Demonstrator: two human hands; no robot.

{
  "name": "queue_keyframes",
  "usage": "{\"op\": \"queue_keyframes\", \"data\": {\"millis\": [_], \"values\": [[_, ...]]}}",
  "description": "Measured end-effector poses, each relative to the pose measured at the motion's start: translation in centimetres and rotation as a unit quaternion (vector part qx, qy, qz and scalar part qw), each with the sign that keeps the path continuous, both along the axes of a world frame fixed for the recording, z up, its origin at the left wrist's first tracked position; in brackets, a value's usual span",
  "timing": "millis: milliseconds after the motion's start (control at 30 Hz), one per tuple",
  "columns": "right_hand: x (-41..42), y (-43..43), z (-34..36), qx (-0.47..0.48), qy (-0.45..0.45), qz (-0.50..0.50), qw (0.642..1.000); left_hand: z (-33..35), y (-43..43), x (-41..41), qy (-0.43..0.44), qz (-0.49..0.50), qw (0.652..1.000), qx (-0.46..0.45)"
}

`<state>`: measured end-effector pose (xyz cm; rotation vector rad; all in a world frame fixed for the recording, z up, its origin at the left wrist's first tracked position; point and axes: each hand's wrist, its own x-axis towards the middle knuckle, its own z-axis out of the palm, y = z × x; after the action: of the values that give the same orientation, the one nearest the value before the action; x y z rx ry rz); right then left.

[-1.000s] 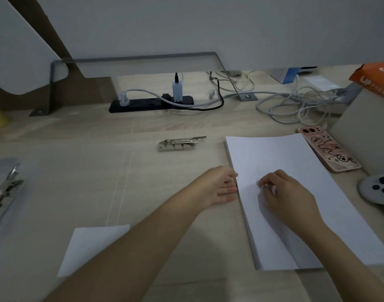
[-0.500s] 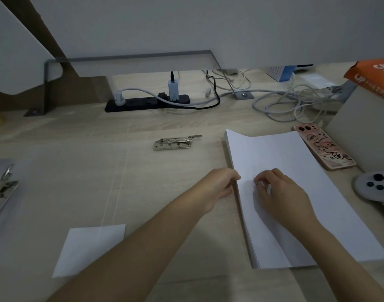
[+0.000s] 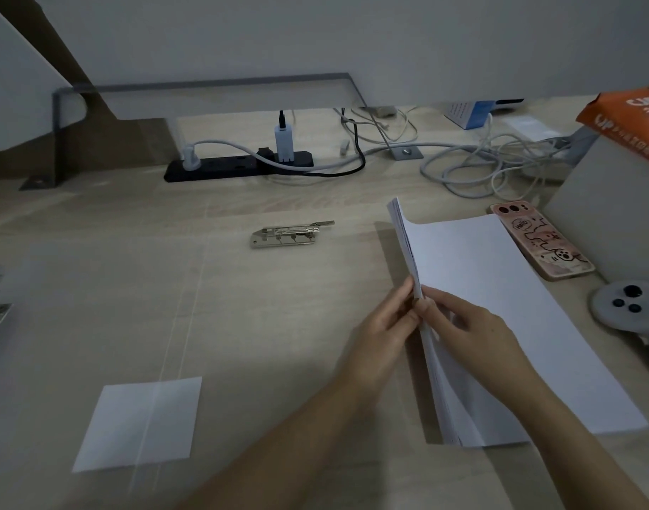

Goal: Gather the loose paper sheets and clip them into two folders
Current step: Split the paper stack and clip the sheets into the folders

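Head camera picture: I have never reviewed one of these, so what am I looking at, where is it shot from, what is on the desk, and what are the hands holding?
There is no machine here. A person wears a wide-angle camera on the head, so you look down along their forearms at a wooden desk.

The left hand and the right hand together pinch the left edge of a stack of white paper, lifting that edge while the rest lies on the desk.

Also there: a metal folder clip mechanism, a single small sheet near the front, a phone in a cartoon case, a grey controller, a black power strip and loose cables.
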<state>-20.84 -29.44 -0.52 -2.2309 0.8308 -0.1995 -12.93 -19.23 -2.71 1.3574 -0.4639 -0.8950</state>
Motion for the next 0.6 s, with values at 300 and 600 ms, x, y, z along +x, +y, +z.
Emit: {"op": "queue_keyframes", "data": {"millis": [300, 600], "values": [[0.28, 0.09, -0.22, 0.028, -0.04, -0.029, 0.998, -0.4, 0.2, 0.26, -0.022, -0.02, 0.999, 0.015], [0.36, 0.24, 0.03, 0.007, -0.017, -0.034, 0.999, -0.3, 0.24, 0.2, -0.012, -0.014, 1.0, 0.007]]}}
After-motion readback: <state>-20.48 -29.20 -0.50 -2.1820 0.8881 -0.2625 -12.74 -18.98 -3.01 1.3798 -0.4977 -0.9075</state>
